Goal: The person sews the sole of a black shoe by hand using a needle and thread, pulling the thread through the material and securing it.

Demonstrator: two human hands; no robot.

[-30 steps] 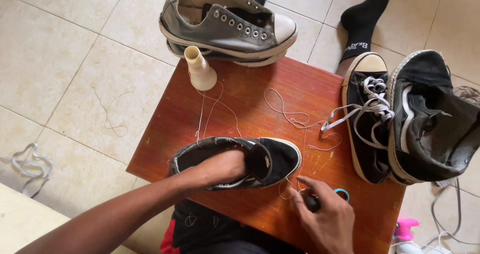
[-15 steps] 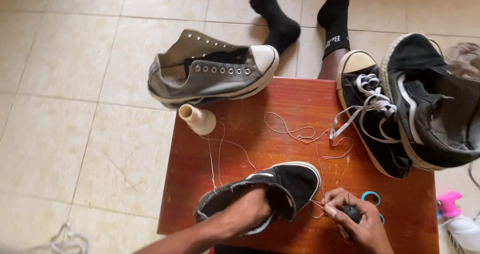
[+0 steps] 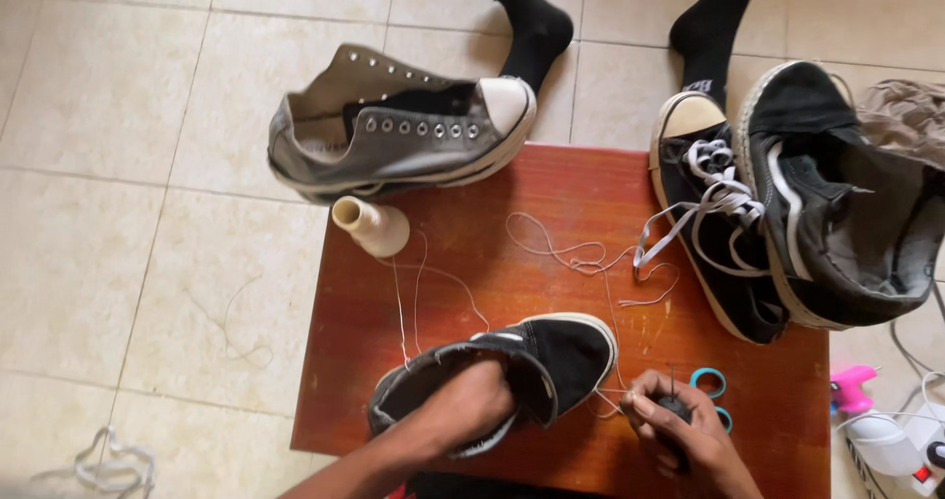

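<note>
Item: black canvas slip-on shoe with white sole (image 3: 551,361), lying on its side at the near edge of the red-brown wooden counter (image 3: 551,194). Left hand (image 3: 463,410) is now pushed deeper inside the shoe; its grip cannot be told. Right hand (image 3: 679,430) is closed around a dark-handled awl (image 3: 672,405) at the toe, unchanged. Cream thread cone (image 3: 372,225) and grey lace-less sneaker (image 3: 404,125) sit as before.

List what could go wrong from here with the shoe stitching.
The left hand is inside the black shoe, so the awl in the right hand might prick it. Loose white thread may tangle or tug the thread cone, lying at the table edge, off.
</note>
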